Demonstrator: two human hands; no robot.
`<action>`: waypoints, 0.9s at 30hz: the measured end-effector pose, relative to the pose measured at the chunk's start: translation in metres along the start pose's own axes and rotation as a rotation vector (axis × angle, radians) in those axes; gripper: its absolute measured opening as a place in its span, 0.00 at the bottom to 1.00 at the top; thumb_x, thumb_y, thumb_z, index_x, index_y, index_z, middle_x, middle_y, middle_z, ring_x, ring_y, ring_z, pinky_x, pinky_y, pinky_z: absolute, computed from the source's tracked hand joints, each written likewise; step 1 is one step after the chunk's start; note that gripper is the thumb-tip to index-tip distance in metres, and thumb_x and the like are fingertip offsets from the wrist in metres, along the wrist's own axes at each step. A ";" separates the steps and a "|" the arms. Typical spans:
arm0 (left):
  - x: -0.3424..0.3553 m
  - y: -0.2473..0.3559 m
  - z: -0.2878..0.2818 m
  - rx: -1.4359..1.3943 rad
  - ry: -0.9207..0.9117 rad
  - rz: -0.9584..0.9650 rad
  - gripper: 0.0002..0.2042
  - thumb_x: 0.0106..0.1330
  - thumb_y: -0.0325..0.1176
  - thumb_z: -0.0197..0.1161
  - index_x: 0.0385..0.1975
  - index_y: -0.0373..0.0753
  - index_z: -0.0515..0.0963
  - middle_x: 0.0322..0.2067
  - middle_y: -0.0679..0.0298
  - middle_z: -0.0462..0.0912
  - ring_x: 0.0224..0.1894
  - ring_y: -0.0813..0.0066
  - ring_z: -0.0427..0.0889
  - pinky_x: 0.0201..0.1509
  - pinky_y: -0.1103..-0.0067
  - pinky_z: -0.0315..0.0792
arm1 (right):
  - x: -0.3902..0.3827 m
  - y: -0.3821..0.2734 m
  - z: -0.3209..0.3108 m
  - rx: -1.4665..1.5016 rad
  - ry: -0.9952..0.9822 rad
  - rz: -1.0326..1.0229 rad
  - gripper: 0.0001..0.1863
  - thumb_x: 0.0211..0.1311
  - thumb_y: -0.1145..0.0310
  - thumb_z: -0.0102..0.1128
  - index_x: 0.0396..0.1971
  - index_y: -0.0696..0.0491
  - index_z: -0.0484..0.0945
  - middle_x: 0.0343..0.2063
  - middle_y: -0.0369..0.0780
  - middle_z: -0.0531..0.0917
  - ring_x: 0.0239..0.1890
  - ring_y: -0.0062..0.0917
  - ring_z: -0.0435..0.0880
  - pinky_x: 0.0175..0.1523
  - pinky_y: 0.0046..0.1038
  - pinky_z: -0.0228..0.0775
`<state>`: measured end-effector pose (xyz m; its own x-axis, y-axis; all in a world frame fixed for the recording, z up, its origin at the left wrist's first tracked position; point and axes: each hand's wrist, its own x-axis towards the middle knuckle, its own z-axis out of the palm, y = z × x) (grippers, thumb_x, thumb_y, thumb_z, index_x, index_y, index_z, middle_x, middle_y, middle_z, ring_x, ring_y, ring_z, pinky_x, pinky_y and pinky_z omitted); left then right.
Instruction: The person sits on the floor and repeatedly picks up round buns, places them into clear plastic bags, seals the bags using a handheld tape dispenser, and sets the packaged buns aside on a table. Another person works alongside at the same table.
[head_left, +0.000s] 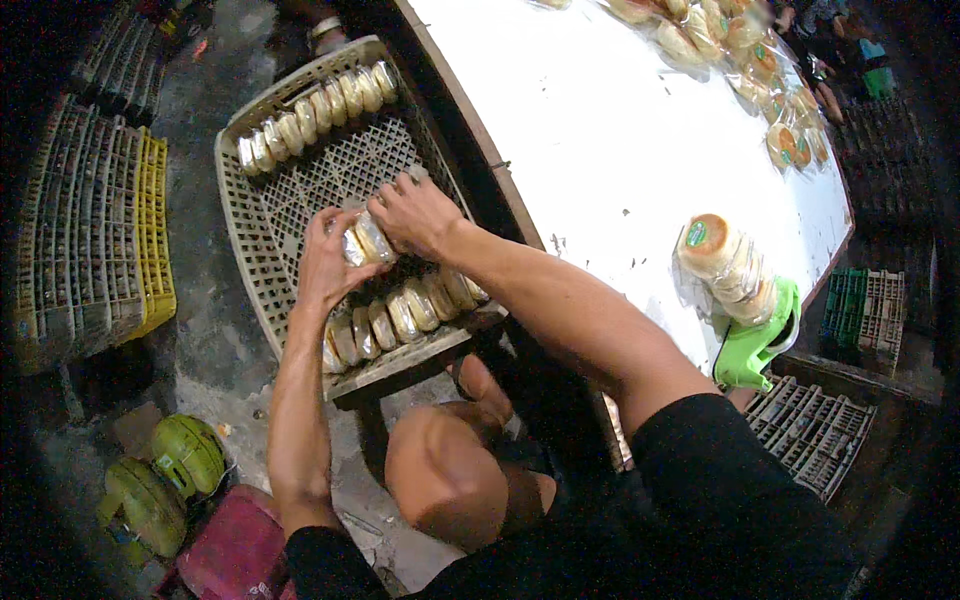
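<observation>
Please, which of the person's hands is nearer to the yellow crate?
Left. The left hand grips wrapped buns to the right of the yellow crate; the right hand is farther right, closer to the white table.

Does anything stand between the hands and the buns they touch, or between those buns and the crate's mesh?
Nothing visible does. The left hand grips the buns, and the right hand is at their right end. Nothing shows between them and the mesh beyond; what lies directly beneath is hidden.
</observation>
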<state>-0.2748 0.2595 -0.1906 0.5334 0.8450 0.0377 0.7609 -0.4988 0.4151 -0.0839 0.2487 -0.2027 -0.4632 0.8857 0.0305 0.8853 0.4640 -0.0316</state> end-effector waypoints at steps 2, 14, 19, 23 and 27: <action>-0.005 -0.013 0.038 -0.017 -0.043 -0.031 0.40 0.36 0.43 0.80 0.54 0.41 0.71 0.55 0.52 0.67 0.57 0.50 0.68 0.60 0.64 0.67 | 0.000 -0.002 0.018 0.052 -0.211 0.036 0.22 0.59 0.65 0.56 0.54 0.51 0.69 0.51 0.44 0.74 0.55 0.40 0.72 0.57 0.47 0.66; 0.010 -0.010 0.082 0.065 -0.375 -0.134 0.50 0.41 0.53 0.76 0.65 0.42 0.57 0.66 0.45 0.50 0.64 0.41 0.60 0.60 0.58 0.68 | -0.022 0.177 -0.131 0.246 0.702 0.405 0.34 0.49 0.49 0.69 0.54 0.50 0.73 0.51 0.52 0.75 0.52 0.46 0.74 0.57 0.39 0.67; 0.029 0.014 0.040 0.152 -0.311 -0.178 0.61 0.41 0.59 0.74 0.70 0.39 0.41 0.67 0.42 0.46 0.65 0.40 0.59 0.61 0.57 0.66 | -0.130 0.319 -0.136 -0.239 0.323 0.884 0.22 0.57 0.41 0.58 0.37 0.44 0.85 0.65 0.45 0.62 0.67 0.44 0.58 0.66 0.52 0.55; 0.072 0.053 -0.002 0.060 -0.071 -0.066 0.49 0.51 0.55 0.70 0.68 0.37 0.50 0.66 0.43 0.49 0.62 0.43 0.63 0.61 0.59 0.67 | -0.154 0.352 -0.119 -0.209 0.105 0.863 0.27 0.63 0.41 0.49 0.41 0.49 0.83 0.66 0.41 0.60 0.70 0.43 0.52 0.66 0.57 0.52; 0.094 0.121 -0.036 0.086 -0.032 0.170 0.43 0.56 0.49 0.68 0.66 0.34 0.53 0.62 0.43 0.58 0.63 0.46 0.62 0.66 0.62 0.59 | -0.165 0.288 -0.134 0.130 0.223 0.744 0.27 0.64 0.47 0.52 0.46 0.59 0.75 0.52 0.50 0.74 0.56 0.45 0.72 0.59 0.42 0.67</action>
<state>-0.1457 0.2858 -0.1044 0.6672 0.7415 0.0714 0.6871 -0.6496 0.3255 0.2536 0.2342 -0.0831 0.2812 0.9472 0.1542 0.9409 -0.2404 -0.2387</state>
